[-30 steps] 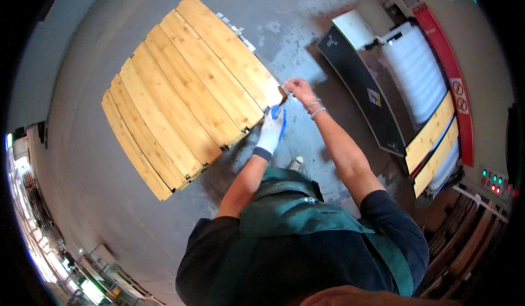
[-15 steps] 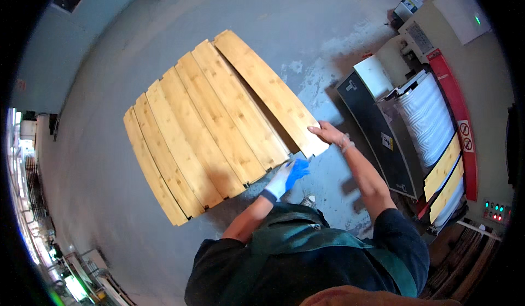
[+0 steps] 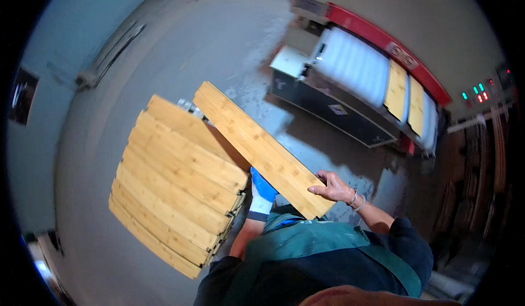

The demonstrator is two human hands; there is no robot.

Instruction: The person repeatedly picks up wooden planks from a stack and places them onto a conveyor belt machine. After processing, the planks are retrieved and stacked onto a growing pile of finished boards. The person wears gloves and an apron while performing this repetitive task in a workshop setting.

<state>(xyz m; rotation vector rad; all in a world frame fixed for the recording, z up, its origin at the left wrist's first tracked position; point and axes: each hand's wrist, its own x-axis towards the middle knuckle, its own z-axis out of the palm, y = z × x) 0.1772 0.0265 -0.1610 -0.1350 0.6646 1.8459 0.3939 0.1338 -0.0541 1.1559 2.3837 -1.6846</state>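
Observation:
A long light-wood plank (image 3: 262,152) slants above the right edge of the stack, apart from it. Its near end is in my bare right hand (image 3: 336,188), thumb on top and fingers underneath. My left hand (image 3: 262,193), in a blue-and-white glove, is at the plank's left edge, its fingers partly hidden below the plank. To the left lies the stack of wooden planks (image 3: 180,166), laid side by side in several rows, their notched ends toward me.
At the upper right stands a dark-sided machine with a white roller bed (image 3: 350,60), two planks (image 3: 398,90) on it and a red bar (image 3: 377,30) behind. Indicator lights (image 3: 481,92) glow on the right wall. Grey floor (image 3: 219,49) runs beyond the stack.
The plank has come off the stack and moved right, held by my right hand. My left hand has gone to its left edge. My view has turned right, toward the machine.

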